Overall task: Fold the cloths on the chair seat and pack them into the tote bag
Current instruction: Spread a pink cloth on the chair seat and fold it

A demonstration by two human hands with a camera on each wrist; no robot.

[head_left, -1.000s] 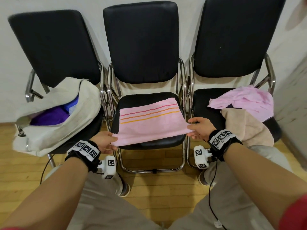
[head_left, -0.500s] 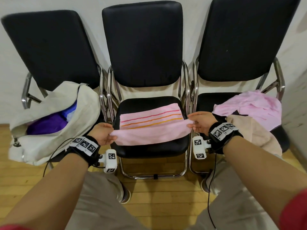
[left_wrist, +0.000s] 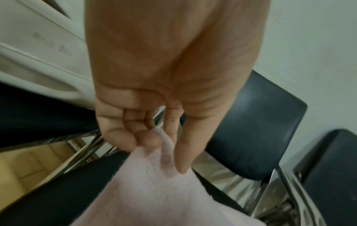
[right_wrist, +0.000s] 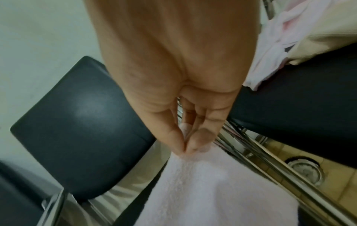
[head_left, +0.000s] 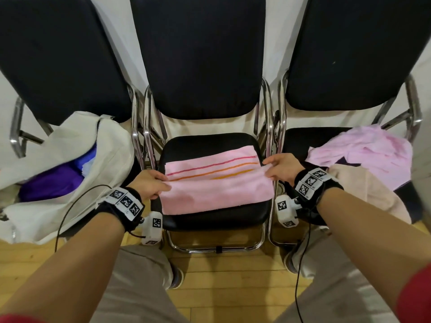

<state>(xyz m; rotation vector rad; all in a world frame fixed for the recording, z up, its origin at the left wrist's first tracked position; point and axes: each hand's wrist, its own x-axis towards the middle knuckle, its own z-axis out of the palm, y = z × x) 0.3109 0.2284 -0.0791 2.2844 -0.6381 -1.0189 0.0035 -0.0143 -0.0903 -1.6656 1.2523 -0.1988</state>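
Observation:
A pink striped cloth (head_left: 215,183) lies on the middle chair seat (head_left: 210,142), its near half doubled over the far half. My left hand (head_left: 152,184) pinches the cloth's left corner (left_wrist: 164,146) between thumb and fingers. At the right corner (right_wrist: 193,152) my right hand (head_left: 281,169) pinches the cloth (right_wrist: 212,191) the same way. Both held corners sit over the striped part. The white tote bag (head_left: 70,164) slumps open on the left chair, with purple and blue cloths (head_left: 53,183) inside.
On the right chair seat (head_left: 303,138) lie a crumpled light pink cloth (head_left: 368,155) and a beige cloth (head_left: 363,190). Chrome armrests (head_left: 268,117) stand between the chairs. The floor (head_left: 221,287) is wood, with my knees below the seat's front edge.
Both hands have carried the cloth's near edge up and away from me, folding it over the striped half. The view has come closer to the chairs.

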